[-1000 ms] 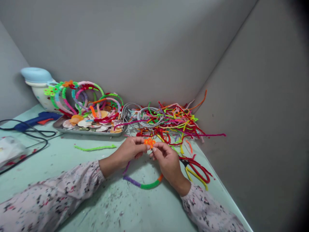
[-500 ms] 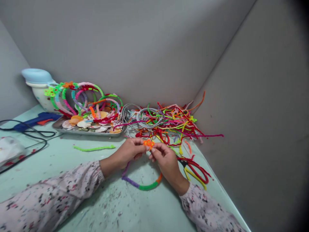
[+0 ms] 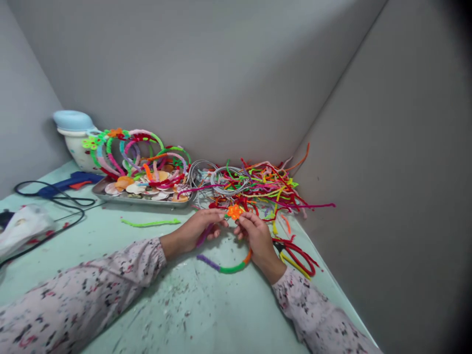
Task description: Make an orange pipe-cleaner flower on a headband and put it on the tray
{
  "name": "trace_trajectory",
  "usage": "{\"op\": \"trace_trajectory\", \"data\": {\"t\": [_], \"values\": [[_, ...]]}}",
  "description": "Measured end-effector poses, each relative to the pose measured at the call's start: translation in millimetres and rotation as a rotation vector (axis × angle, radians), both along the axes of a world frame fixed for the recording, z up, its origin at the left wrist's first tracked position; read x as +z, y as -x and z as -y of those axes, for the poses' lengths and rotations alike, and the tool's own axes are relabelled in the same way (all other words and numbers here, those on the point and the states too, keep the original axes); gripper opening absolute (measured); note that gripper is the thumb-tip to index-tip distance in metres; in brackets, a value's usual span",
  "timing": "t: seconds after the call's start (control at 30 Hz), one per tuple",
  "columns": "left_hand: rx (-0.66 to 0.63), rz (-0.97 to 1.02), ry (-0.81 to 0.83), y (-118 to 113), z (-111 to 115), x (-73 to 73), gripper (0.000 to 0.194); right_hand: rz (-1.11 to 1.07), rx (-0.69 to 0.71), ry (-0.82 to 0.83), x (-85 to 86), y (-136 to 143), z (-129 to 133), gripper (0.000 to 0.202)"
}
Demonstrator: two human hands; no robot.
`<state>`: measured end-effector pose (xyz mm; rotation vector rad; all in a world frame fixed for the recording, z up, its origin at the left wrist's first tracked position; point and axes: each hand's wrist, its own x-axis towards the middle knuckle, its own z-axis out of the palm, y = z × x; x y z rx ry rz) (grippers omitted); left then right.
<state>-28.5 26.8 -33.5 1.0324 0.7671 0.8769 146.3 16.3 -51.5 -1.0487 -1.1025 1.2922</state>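
Observation:
My left hand (image 3: 199, 229) is closed, thumb and fingers pinched on a ring of fuzzy pipe cleaner beside an orange pipe-cleaner flower (image 3: 234, 212). My right hand (image 3: 259, 241) has its thumb and forefinger closed on the flower's lower right edge. Below the hands hangs the pipe-cleaner ring (image 3: 232, 269), with purple, green and orange sections. A purple stretch also shows under my left palm, and a gap appears between it and the lower purple part. My fingers hide where the flower meets the ring.
A metal tray (image 3: 138, 200) holds shells and several colourful pipe-cleaner hoops. Loose pipe cleaners (image 3: 273, 184) and wire coils (image 3: 228, 181) lie piled behind my hands. Scissors (image 3: 295, 260) lie at right. A blue glue gun (image 3: 68, 184), white container (image 3: 79, 147), plastic bag (image 3: 25, 226) and green pipe cleaner (image 3: 151, 223) are left.
My left fingertips have drawn slightly away from the flower, and more of it shows. The ring's left side now looks parted where it was continuous. The view has swung a little left.

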Motion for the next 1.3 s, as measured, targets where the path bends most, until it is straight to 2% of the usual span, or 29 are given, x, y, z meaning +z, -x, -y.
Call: {"op": "trace_trajectory", "data": {"t": [0.2,0.4,0.73,0.93,1.07,1.3], "values": [[0.054,0.024,0.006,0,4,-6.6,0.018,-0.052,0.05,0.037,-1.4,0,1,0.024],[0.096,0.023,0.009,-2,9,-4.2,0.017,0.004,0.101,0.029,-2.5,1,2,0.025],[0.051,0.021,0.005,-1,5,-7.6,0.017,0.038,0.122,-0.027,-4.6,1,2,0.024],[0.04,0.014,0.0,-1,6,-2.9,0.018,0.034,0.129,-0.015,-2.3,2,1,0.021],[0.031,0.022,-0.059,-1,7,1.1,0.024,0.142,0.133,-0.068,2.3,4,6,0.02],[0.113,-0.169,-0.225,1,6,1.7,0.032,0.35,0.12,-0.199,5.2,9,18,0.017]]}}
